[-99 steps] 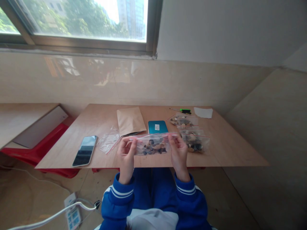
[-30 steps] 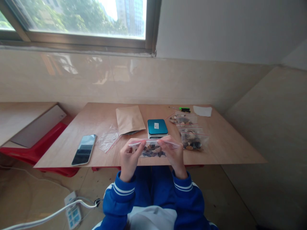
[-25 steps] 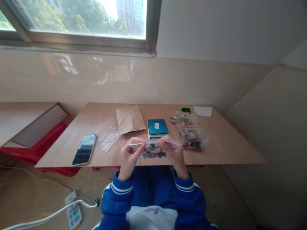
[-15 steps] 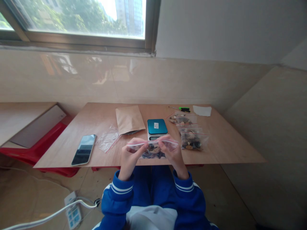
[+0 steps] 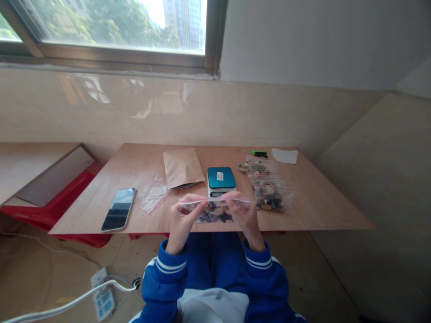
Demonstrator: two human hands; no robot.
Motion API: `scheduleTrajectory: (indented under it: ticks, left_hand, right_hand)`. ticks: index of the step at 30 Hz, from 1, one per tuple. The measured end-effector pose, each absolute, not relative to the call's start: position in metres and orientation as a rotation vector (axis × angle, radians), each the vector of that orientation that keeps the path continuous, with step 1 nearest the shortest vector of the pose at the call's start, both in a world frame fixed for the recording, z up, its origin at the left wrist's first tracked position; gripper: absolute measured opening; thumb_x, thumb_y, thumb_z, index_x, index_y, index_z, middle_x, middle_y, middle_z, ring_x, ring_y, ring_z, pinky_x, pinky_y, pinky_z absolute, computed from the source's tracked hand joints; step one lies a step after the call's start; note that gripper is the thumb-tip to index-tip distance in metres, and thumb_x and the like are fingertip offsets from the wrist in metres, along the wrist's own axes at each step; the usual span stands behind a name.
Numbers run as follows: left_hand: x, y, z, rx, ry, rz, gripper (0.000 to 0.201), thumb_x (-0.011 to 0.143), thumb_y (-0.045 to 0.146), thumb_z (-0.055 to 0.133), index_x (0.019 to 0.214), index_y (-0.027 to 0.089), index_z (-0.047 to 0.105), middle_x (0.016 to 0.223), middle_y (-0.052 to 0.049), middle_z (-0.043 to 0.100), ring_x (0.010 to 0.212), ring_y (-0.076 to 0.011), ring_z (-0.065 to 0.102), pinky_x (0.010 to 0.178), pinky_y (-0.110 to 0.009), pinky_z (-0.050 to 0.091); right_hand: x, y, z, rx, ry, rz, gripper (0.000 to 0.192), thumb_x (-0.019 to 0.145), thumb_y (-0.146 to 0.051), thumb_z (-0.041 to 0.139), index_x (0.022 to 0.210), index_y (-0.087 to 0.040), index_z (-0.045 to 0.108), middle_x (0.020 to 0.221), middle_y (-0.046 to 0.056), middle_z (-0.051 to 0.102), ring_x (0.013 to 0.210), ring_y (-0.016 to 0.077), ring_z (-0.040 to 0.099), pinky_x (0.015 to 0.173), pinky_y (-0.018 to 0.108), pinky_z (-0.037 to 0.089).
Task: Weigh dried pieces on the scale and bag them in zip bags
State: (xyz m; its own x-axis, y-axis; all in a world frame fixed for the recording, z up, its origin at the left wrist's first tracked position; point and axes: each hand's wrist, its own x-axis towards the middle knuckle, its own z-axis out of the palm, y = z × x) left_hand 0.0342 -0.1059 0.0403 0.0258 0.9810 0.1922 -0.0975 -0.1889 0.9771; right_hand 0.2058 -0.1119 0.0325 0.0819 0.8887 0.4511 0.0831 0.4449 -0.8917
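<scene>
I find a light-brown wooden desk before me. At its near edge I hold a clear plastic zip bag with a reddish strip and dark and tan pieces inside, strip uppermost; whether its base touches the wood I cannot tell. My left hand and right hand each grip one side of the strip. Just beyond lies a square teal-topped scale. My fingers are narrowed to a pinch, plastic between them, thumbs on the near side.

Wood-toned table: phone, clear bags, brown pouch, blue-topped scale, filled bags, green-handled tool, white paper.
</scene>
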Motion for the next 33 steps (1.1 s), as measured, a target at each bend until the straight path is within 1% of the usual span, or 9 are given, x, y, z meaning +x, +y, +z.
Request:
scheduleTrajectory:
  ticks: [2,6,15,18,23,26,28,31,33]
  left_hand:
    - [0.033,-0.105,0.039,1.300,1.021,1.369,0.017,0.077,0.033,0.073,0.077,0.016,0.072,0.073,-0.001,0.068,0.068,-0.0127,0.064,0.060,-0.020,0.050]
    - [0.032,-0.104,0.038,1.316,1.027,1.372,0.017,0.077,0.033,0.073,0.077,0.016,0.072,0.074,-0.001,0.069,0.069,-0.0137,0.065,0.061,-0.020,0.051]
    - [0.036,-0.107,0.040,1.343,1.078,1.431,0.019,0.076,0.035,0.073,0.076,0.016,0.072,0.071,-0.002,0.070,0.066,-0.0149,0.065,0.057,-0.022,0.052]
    - [0.039,-0.109,0.041,1.333,1.108,1.488,0.019,0.075,0.035,0.074,0.077,0.016,0.072,0.072,-0.002,0.070,0.066,-0.0152,0.066,0.058,-0.023,0.052]
    - [0.039,-0.109,0.040,1.325,1.078,1.494,0.016,0.077,0.033,0.073,0.078,0.017,0.072,0.074,-0.002,0.070,0.070,-0.0147,0.067,0.060,-0.021,0.052]
    - [0.036,-0.108,0.041,1.321,1.036,1.436,0.016,0.078,0.033,0.072,0.083,0.018,0.073,0.077,-0.001,0.071,0.070,-0.0145,0.067,0.059,-0.021,0.053]
    - [0.035,-0.108,0.042,1.342,1.015,1.410,0.017,0.078,0.032,0.072,0.087,0.018,0.073,0.081,-0.002,0.071,0.073,-0.0148,0.067,0.062,-0.021,0.053]
    - [0.035,-0.109,0.045,1.409,0.983,1.391,0.015,0.079,0.031,0.071,0.083,0.018,0.074,0.084,-0.004,0.070,0.079,-0.0158,0.067,0.068,-0.023,0.053]
    - [0.035,-0.110,0.045,1.428,0.971,1.390,0.015,0.079,0.031,0.071,0.081,0.017,0.074,0.085,-0.005,0.070,0.081,-0.0165,0.066,0.069,-0.023,0.054]
  right_hand:
    - [0.207,-0.112,0.032,-0.972,-1.357,0.769,0.017,0.088,-0.035,0.061,0.085,-0.023,0.072,0.085,0.004,0.073,0.083,0.0187,0.068,0.075,0.031,0.056]
    - [0.206,-0.111,0.027,-1.018,-1.261,0.760,0.016,0.084,-0.037,0.065,0.084,-0.022,0.071,0.083,0.004,0.072,0.081,0.0188,0.068,0.074,0.031,0.056]
    - [0.200,-0.109,0.026,-1.017,-1.239,0.587,0.008,0.082,-0.028,0.068,0.077,-0.023,0.070,0.076,0.001,0.072,0.075,0.0170,0.067,0.072,0.030,0.055]
    - [0.196,-0.109,0.026,-1.031,-1.198,0.576,0.007,0.082,-0.026,0.068,0.076,-0.023,0.070,0.073,0.001,0.071,0.072,0.0160,0.067,0.072,0.030,0.055]
    - [0.196,-0.109,0.028,-1.020,-1.158,0.670,0.012,0.083,-0.032,0.067,0.078,-0.023,0.070,0.076,0.002,0.071,0.075,0.0166,0.067,0.074,0.031,0.055]
    - [0.198,-0.110,0.029,-0.964,-1.203,0.822,0.015,0.084,-0.037,0.066,0.089,-0.024,0.070,0.087,0.003,0.071,0.081,0.0168,0.067,0.075,0.030,0.055]
    - [0.198,-0.110,0.029,-0.919,-1.257,0.887,0.016,0.084,-0.036,0.067,0.094,-0.024,0.070,0.091,0.002,0.071,0.083,0.0163,0.067,0.076,0.029,0.055]
    - [0.197,-0.110,0.031,-0.905,-1.286,0.855,0.008,0.082,-0.032,0.069,0.083,-0.024,0.072,0.084,0.001,0.070,0.080,0.0160,0.066,0.073,0.028,0.054]
    - [0.196,-0.110,0.033,-0.918,-1.277,0.823,0.008,0.081,-0.031,0.069,0.077,-0.025,0.072,0.080,0.001,0.070,0.078,0.0169,0.065,0.071,0.029,0.054]
